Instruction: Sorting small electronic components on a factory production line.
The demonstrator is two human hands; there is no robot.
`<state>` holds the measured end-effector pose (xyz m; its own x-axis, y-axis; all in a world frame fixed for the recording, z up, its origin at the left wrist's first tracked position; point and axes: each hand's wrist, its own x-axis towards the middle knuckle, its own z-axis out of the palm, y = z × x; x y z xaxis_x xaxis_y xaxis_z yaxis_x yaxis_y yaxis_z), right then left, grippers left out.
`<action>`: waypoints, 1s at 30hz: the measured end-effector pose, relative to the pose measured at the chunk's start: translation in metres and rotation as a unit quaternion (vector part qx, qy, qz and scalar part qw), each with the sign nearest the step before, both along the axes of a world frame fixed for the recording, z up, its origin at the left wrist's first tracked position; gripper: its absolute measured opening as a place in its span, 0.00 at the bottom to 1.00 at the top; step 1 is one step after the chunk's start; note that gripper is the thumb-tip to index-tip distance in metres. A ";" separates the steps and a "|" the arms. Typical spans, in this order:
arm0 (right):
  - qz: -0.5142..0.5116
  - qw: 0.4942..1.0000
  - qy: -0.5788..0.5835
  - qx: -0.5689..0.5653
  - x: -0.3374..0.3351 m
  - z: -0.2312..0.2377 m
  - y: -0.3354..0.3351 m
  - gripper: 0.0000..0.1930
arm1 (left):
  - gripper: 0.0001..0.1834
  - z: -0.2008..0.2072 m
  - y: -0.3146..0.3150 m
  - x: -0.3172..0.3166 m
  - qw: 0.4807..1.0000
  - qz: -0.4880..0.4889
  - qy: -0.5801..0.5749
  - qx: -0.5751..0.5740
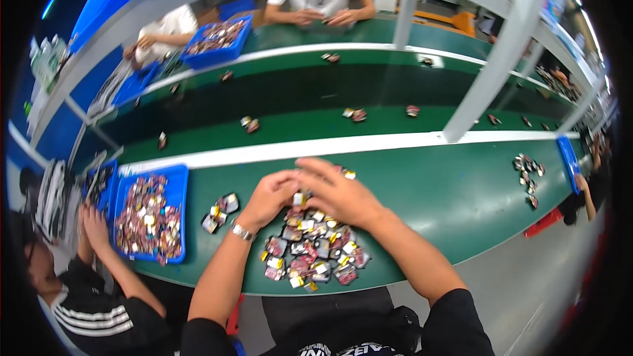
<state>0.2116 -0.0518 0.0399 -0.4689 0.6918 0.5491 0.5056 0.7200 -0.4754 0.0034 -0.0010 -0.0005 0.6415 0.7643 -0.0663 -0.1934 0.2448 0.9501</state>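
Both my hands meet above a pile of small packaged parts (306, 250) with clear, red, black and yellow-white pieces, on the green bench. My left hand (269, 196), with a metal watch at its wrist, has its fingers closed together at the pile's far edge. A small white-and-yellow labelled piece (299, 199) shows just under its fingertips; whether it is gripped is unclear. My right hand (343, 196) reaches across from the right, fingers stretched out and apart over the left fingertips. Its palm side is hidden.
On the left stands a blue bin (184, 214) full of similar parts, beside a co-worker's hands (92, 224). A few parts (221, 212) lie between bin and pile, more (529, 178) far right. Beyond a white rail (283, 153), spaced parts lie on a green belt. A grey post (494, 59) rises right.
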 end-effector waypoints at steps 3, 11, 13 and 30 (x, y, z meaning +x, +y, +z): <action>-0.060 0.997 0.041 0.001 -0.001 -0.007 0.009 0.26 | 0.21 0.004 0.001 -0.003 0.998 0.027 -0.051 -0.016; -0.115 0.983 0.138 -0.046 -0.012 -0.025 0.010 0.14 | 0.19 0.001 0.003 0.003 0.997 0.052 -0.041 -0.038; -0.110 0.982 0.150 -0.022 -0.015 -0.025 0.012 0.13 | 0.17 0.001 0.004 -0.004 0.999 0.043 -0.025 -0.018; -0.165 0.985 0.052 -0.020 -0.017 -0.026 0.006 0.18 | 0.16 -0.001 -0.001 0.010 0.996 0.081 -0.021 0.010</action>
<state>0.1948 -0.0455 0.0142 -0.1582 0.8195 0.5509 0.6558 0.5042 -0.5618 0.0138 -0.0020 -0.0012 0.5108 0.8593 -0.0261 -0.2686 0.1883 0.9447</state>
